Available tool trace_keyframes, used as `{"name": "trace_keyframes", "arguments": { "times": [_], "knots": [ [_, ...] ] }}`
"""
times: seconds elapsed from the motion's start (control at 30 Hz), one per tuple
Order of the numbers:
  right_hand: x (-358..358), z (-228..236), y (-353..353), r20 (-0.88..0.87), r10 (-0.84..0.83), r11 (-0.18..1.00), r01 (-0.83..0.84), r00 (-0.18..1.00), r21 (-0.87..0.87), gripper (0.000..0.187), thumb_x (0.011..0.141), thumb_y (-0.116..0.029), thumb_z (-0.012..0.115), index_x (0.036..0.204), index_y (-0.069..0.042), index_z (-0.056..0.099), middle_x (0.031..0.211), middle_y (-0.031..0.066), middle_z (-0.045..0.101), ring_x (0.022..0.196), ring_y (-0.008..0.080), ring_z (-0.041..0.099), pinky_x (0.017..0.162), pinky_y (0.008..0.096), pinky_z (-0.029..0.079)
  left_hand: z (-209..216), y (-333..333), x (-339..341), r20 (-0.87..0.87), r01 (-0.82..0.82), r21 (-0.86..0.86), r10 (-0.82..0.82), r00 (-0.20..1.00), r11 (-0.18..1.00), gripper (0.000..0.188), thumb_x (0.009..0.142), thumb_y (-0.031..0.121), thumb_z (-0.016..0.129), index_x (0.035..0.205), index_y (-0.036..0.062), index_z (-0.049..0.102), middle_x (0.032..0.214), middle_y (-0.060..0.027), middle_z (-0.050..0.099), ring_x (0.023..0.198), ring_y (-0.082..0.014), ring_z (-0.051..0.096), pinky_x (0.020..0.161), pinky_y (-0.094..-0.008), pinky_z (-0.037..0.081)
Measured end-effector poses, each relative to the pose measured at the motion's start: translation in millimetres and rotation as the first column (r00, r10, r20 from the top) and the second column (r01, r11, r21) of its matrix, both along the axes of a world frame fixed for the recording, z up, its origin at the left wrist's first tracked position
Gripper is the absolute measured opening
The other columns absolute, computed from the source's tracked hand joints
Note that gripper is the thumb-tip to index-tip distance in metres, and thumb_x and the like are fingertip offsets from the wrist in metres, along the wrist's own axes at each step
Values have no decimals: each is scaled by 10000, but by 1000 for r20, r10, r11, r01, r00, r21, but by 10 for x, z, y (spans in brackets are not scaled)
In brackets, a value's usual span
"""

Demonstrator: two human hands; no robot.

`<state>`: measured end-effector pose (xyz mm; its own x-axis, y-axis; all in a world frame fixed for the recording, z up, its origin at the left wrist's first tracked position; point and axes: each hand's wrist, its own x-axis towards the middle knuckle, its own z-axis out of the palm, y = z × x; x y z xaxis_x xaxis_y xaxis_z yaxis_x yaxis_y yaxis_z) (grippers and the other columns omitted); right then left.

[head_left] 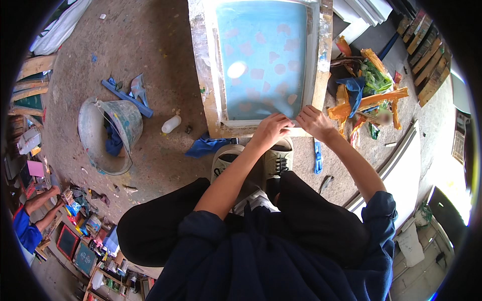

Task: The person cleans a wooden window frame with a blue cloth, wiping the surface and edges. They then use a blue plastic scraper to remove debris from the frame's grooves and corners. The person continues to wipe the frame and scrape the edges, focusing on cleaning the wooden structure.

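A wooden-framed printing screen (199, 70) lies in front of my shoes. Its blue mesh (261, 55) carries a pattern of faint pinkish shapes, and pale tape runs along the inner edges. Both my hands meet at the near right corner of this frame. My left hand (272, 131) is closed, with its fingertips pinched at the near inner edge. Close beside it, my right hand (313, 122) has its fingers bent and pressed together on the corner. Whatever sits between the fingertips is too small and hidden to make out.
A tilted, paint-stained bucket (131, 125) with a blue cloth inside stands left, near a white bottle (171, 124). A blue utility knife (318, 156) lies by my right shoe. Crumpled brown tape and scraps (371, 103) are heaped right. Another person's legs (42, 200) show far left.
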<state>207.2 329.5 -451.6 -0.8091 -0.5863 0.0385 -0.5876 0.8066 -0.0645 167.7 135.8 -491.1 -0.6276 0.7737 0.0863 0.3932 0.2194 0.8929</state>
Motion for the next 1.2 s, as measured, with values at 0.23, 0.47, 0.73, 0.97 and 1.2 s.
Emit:
{"name": "trace_keyframes", "arguments": {
  "times": [0.23, 0.47, 0.73, 0.97, 1.2],
  "knots": [
    [-4, 8, -18, 65, -74, 996, 77, 995, -38, 117, 626, -106, 627, 700, -68, 546, 733, 44, 554, 769, 173, 569, 699, 275, 495, -8, -4, -10, -6, 12, 26, -12, 1000, 1000, 233, 640, 54, 720, 845, 85, 614, 878, -37, 602, 850, -233, 574, 765, -344, 485],
    [-115, 91, -109, 201, -153, 983, 127, 968, 135, 36, 618, -99, 649, 620, -100, 613, 653, 17, 595, 757, 170, 584, 686, 282, 491, -40, -12, -6, -32, 7, 53, -5, 999, 999, 248, 675, 74, 726, 892, 91, 608, 915, -38, 614, 831, -255, 599, 728, -357, 497],
    [-294, 271, -83, 523, -294, 937, 349, 800, -7, 53, 706, -82, 608, 675, -107, 642, 657, 42, 615, 717, 206, 628, 655, 318, 506, 29, -23, -53, 67, -19, 21, 18, 998, 1000, 281, 672, 98, 739, 901, 75, 578, 882, -74, 600, 811, -268, 598, 696, -366, 497],
    [-643, 497, 89, 501, -223, 956, 288, 837, -56, 62, 742, -144, 611, 710, -110, 652, 740, 50, 624, 790, 218, 606, 696, 328, 485, 17, -22, -98, 266, -27, 20, 21, 964, 999, 181, 756, 80, 695, 879, 46, 566, 814, -98, 598, 762, -247, 621, 669, -337, 507],
    [-280, 305, -86, 309, -133, 949, 31, 942, 314, 66, 700, -173, 641, 724, -126, 681, 908, 11, 594, 1001, 172, 491, 916, 349, 351, -50, -33, -93, 296, -47, 32, 35, 954, 998, 118, 779, 22, 653, 846, 14, 557, 812, -102, 612, 740, -222, 639, 655, -305, 521]
  ]
}}
